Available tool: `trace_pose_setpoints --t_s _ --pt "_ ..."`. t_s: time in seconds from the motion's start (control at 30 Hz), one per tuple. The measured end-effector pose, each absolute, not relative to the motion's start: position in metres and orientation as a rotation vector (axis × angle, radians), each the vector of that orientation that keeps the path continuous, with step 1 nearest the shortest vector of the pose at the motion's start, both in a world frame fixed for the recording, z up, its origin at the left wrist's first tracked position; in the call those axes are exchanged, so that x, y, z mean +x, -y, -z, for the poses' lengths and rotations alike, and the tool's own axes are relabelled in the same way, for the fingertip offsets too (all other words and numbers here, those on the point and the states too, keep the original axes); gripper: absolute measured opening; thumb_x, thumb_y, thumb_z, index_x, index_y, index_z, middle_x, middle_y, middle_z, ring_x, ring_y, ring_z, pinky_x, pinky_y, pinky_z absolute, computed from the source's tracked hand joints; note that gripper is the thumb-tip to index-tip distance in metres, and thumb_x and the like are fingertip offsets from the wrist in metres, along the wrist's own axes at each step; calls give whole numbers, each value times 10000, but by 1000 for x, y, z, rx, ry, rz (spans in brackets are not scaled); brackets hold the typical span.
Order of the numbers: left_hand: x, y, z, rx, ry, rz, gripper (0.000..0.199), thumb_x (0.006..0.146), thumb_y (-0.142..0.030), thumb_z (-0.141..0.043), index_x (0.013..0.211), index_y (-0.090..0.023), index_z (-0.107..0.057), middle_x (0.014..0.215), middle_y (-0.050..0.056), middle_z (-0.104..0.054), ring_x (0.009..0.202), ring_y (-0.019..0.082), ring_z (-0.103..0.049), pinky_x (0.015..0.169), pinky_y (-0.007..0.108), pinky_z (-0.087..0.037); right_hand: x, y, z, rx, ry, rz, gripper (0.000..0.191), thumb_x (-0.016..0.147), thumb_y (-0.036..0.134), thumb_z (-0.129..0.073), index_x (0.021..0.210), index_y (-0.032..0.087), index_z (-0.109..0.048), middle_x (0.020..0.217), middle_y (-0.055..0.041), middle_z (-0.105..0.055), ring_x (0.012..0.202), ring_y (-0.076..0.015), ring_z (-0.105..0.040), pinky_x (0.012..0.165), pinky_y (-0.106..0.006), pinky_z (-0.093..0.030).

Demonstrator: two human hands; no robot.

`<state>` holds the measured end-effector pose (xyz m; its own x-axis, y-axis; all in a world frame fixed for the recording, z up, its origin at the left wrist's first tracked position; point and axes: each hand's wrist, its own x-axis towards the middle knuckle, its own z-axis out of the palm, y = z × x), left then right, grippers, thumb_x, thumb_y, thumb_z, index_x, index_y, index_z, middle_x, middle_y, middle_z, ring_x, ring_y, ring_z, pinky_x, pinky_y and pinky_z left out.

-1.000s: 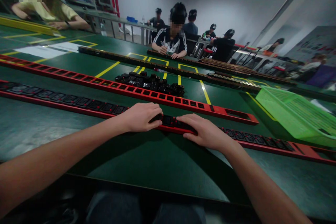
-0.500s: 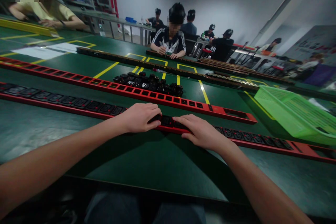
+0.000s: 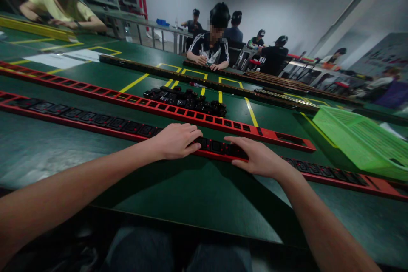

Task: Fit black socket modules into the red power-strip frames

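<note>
A long red slotted frame [image 3: 223,158] runs across the green table in front of me, with black square modules [image 3: 146,130] seated along it. My left hand [image 3: 180,140] lies over the frame, fingers curled on its far side and thumb at the near side, holding it. Farther right, my right hand [image 3: 259,156] straddles the same frame, index finger stretched out and thumb apart along the near edge. Two or so black modules show between the hands. Those beneath my palms are hidden.
Beyond lies a second red frame [image 3: 191,114] with bare slots, and behind it a heap of black parts [image 3: 186,100]. A green basket [image 3: 360,140] stands at right. Long dark rails [image 3: 153,69] and white paper [image 3: 60,59] lie farther back. A person [image 3: 212,46] sits opposite.
My right hand has shifted right and its fingers are more spread. The near red frame appears to have slid slightly right. My left hand stays on it. The view has also shifted a little.
</note>
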<state>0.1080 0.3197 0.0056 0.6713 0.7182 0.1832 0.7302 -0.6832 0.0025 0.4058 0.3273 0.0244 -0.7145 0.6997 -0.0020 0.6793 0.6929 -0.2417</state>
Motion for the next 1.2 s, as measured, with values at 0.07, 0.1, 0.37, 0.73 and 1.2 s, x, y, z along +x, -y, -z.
trace_pose_setpoints --t_s 0.07,0.1,0.37,0.73,1.2 --pt "107 -321 -5 -2819 1230 269 298 1005 -393 -433 1122 -173 -596 1039 66 -646 954 249 -631 757 352 -486 402 -327 -23 -1104 2783 -357 613 873 296 -641 1452 234 -449 1364 -113 -599 1220 -278 -587 1043 -464 -475" --pt "107 -321 -4 -2824 1241 279 298 1001 -398 -448 1123 -173 -600 1046 66 -646 969 248 -630 764 349 -488 400 -326 -23 -1079 2772 -365 579 881 297 -628 1433 228 -468 1350 -113 -606 1212 -273 -589 1040 -459 -476" --pt "106 -323 1 -2841 1324 306 320 977 -448 -508 1145 -197 -612 1101 51 -650 1018 233 -634 741 315 -491 395 -323 -20 -1023 2725 -420 404 891 257 -619 1290 226 -565 1248 -94 -650 1115 -246 -624 982 -428 -501" --pt "106 -322 -1 -2832 1269 290 298 982 -416 -487 1119 -178 -604 1074 69 -657 989 236 -634 751 321 -489 396 -324 -19 -1000 2740 -407 323 899 248 -611 1222 237 -596 1239 -89 -656 1113 -248 -624 986 -432 -496" --pt "106 -323 0 -2830 1239 306 299 987 -413 -473 1118 -177 -601 1062 69 -654 961 238 -631 735 325 -483 396 -323 -21 -913 2783 -391 330 956 228 -549 1284 268 -564 1309 -76 -609 1193 -231 -584 1034 -423 -478"
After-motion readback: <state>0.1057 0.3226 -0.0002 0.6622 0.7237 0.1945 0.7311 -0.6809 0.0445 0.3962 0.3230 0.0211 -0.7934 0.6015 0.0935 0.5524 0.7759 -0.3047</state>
